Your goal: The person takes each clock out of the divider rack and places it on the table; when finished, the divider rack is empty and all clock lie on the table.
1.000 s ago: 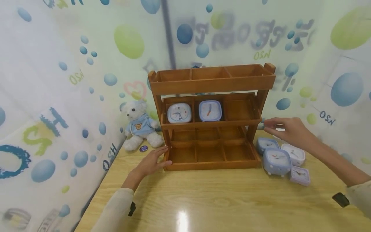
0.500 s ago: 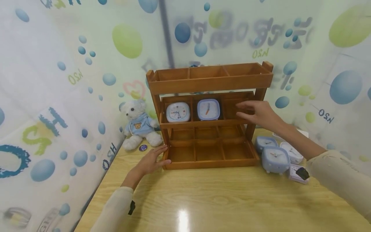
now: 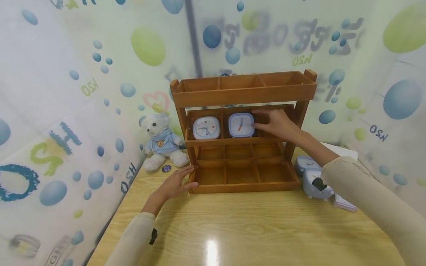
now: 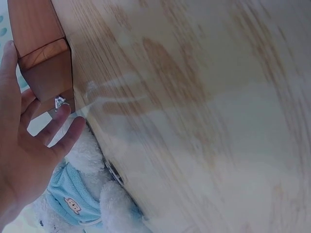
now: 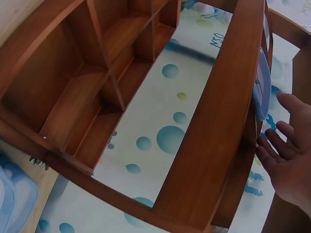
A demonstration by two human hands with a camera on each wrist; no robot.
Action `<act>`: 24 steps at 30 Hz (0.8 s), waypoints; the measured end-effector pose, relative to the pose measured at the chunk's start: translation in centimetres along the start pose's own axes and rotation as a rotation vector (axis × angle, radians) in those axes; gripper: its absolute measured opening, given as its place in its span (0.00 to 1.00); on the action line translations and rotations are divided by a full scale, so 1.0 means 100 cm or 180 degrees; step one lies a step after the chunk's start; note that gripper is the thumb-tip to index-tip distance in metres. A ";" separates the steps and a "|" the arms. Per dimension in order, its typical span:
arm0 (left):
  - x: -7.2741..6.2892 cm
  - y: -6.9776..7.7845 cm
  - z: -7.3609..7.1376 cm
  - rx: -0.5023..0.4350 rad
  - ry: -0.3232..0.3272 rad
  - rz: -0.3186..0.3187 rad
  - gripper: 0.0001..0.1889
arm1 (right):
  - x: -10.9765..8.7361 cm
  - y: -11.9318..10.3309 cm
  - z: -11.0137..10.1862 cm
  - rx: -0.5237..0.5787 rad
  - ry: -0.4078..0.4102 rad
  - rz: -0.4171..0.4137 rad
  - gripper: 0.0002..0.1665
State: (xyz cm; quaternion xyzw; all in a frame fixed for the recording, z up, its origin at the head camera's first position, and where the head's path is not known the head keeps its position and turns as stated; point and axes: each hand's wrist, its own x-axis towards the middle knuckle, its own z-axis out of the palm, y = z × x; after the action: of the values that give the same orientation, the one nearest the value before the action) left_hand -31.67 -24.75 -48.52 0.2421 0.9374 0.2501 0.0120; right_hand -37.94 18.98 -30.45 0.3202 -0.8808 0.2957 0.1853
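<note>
A brown wooden three-tier rack (image 3: 244,96) with divided compartments stands on the table. In its middle tier sit a white clock (image 3: 206,128) at left and a purple-rimmed clock (image 3: 241,125) in the centre compartment. My right hand (image 3: 276,123) reaches into the middle tier, fingertips right at the purple-rimmed clock's right edge. The right wrist view shows thumb and fingers spread beside that clock's blue-purple rim (image 5: 263,85). At the rack's lower left corner rests my left hand (image 3: 174,183), fingers extended; the left wrist view has them beside the wooden side post (image 4: 48,73).
Right of the rack, several clocks, including a blue one (image 3: 314,186) and a pink-purple one (image 3: 344,203), are partly hidden by my right sleeve. A white teddy bear (image 3: 163,142) in a blue hoodie sits at left, near a small purple disc (image 3: 166,168).
My right hand has moved left from above the loose clocks, past the right compartment, to the purple-rimmed clock's edge. My left hand has stayed at the rack's corner.
</note>
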 end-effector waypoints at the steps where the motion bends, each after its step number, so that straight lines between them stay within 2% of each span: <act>1: 0.000 0.001 0.000 0.0002 0.0001 -0.0006 0.42 | 0.003 0.000 0.001 -0.0002 -0.0007 -0.0017 0.31; 10: -0.001 0.001 -0.001 -0.0022 -0.0023 -0.0025 0.42 | 0.019 -0.001 0.015 -0.0109 -0.0160 -0.0098 0.39; 13: -0.002 0.001 -0.001 -0.0022 -0.0024 -0.0026 0.42 | 0.022 -0.003 0.018 -0.0172 -0.0342 -0.0034 0.44; 19: -0.002 0.002 -0.002 -0.0002 0.0003 -0.0002 0.42 | 0.027 -0.008 0.021 -0.0357 -0.0865 0.0143 0.61; 22: -0.003 0.003 -0.002 -0.0008 0.0012 0.0009 0.41 | 0.028 -0.009 0.022 -0.0363 -0.0973 0.0186 0.64; 24: -0.003 0.004 -0.002 -0.0011 0.0021 0.0016 0.41 | 0.028 -0.009 0.022 -0.0342 -0.0958 0.0228 0.65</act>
State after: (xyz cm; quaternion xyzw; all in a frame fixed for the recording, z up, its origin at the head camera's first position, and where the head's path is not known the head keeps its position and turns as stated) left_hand -31.27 -24.67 -48.21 0.2436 0.9364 0.2526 0.0087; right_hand -39.62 15.69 -30.34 0.3189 -0.9239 0.2033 0.0575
